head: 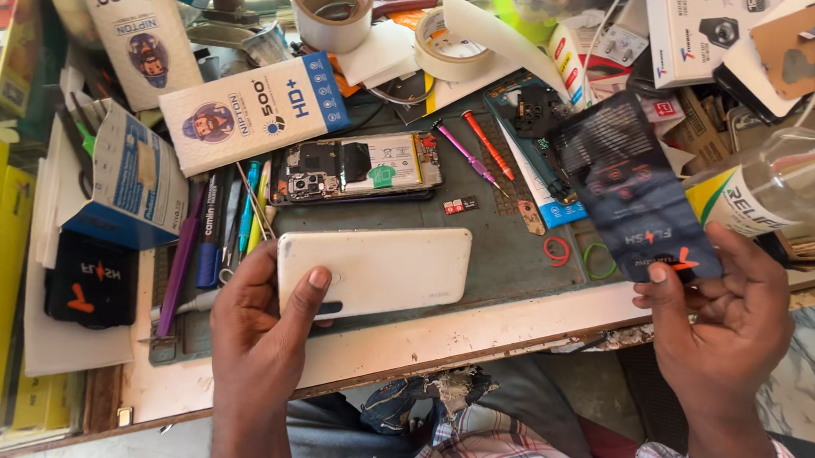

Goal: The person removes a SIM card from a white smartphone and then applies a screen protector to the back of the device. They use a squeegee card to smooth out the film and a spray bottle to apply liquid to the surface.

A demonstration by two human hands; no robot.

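Bright daylight from the top edge, w/ the strip behind the tape roll [330, 5] blown out white. Glare on the clear bottle [787, 182] and the dark glossy packet [638, 188]. Shadows soft, short. Centre sharp; edges bend a bit, wide lens. Lap area dimmer.

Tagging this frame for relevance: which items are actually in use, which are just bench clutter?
In use:
left hand on white phone back cover
right hand holding dark flat packet
opened phone on the mat

Lying about:
tape rolls
screwdrivers
clear bottle
white-and-blue box
rubber bands
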